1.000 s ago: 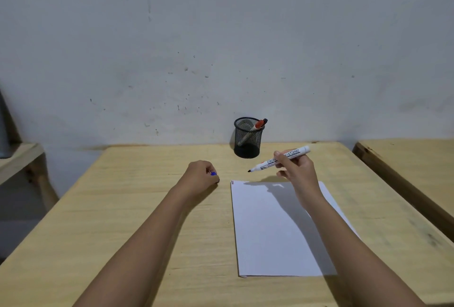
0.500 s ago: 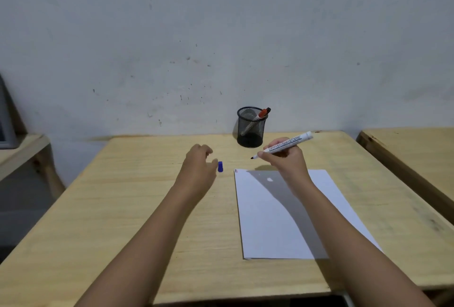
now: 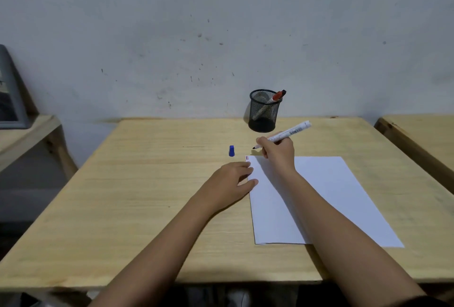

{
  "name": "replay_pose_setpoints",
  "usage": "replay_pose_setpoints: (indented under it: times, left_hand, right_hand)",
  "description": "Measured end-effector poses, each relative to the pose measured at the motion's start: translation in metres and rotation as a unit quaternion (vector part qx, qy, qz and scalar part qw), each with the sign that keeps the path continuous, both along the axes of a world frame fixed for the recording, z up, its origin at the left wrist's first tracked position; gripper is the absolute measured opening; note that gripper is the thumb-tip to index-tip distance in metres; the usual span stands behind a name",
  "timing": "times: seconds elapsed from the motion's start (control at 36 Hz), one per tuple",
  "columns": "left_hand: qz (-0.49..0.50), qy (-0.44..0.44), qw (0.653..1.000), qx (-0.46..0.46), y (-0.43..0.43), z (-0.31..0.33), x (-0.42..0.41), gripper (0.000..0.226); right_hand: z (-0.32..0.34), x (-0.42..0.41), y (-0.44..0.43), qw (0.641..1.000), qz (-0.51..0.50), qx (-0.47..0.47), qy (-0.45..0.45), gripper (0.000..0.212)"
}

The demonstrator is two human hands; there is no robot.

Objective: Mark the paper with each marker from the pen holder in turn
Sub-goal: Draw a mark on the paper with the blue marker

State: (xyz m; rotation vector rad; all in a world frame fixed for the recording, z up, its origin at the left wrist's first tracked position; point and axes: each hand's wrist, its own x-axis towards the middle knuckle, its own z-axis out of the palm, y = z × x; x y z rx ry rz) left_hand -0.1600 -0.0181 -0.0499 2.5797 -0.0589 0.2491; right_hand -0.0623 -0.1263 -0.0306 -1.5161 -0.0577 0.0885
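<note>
A white sheet of paper (image 3: 326, 198) lies on the wooden table (image 3: 152, 196), with small red marks at its far left corner. My right hand (image 3: 278, 153) holds an uncapped white marker (image 3: 287, 133), its dark tip pointing left just above that corner. My left hand (image 3: 233, 179) rests flat on the table, its fingertips on the paper's left edge. The marker's blue cap (image 3: 231, 151) stands on the table just beyond my left hand. A black mesh pen holder (image 3: 263, 112) at the back holds a red-capped marker (image 3: 277, 96) and another marker.
A second wooden table (image 3: 422, 134) stands to the right across a narrow gap. A lower wooden shelf (image 3: 27, 134) with a grey framed object (image 3: 9, 95) is at the left. A grey wall runs behind the table.
My left hand let go of the blue cap on the table and moved right onto the paper's edge. My right hand lowered the marker toward the paper's far left corner.
</note>
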Motion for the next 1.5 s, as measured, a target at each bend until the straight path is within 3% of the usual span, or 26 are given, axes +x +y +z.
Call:
replay_pose_setpoints:
  times: [0.31, 0.83, 1.5]
  left_hand:
    - [0.01, 0.006, 1.0, -0.02, -0.003, -0.003, -0.002, 0.046]
    - [0.016, 0.023, 0.999, -0.022, -0.002, -0.006, -0.001, 0.047]
    - [0.017, 0.019, 0.999, -0.029, -0.002, -0.009, 0.001, 0.047]
  right_hand:
    - [-0.005, -0.005, 0.014, 0.997, 0.01, -0.069, -0.038, 0.015]
    - [-0.007, -0.003, 0.016, 0.991, 0.017, -0.117, -0.065, 0.014]
    - [-0.003, -0.004, 0.014, 0.991, 0.027, -0.117, -0.065, 0.01]
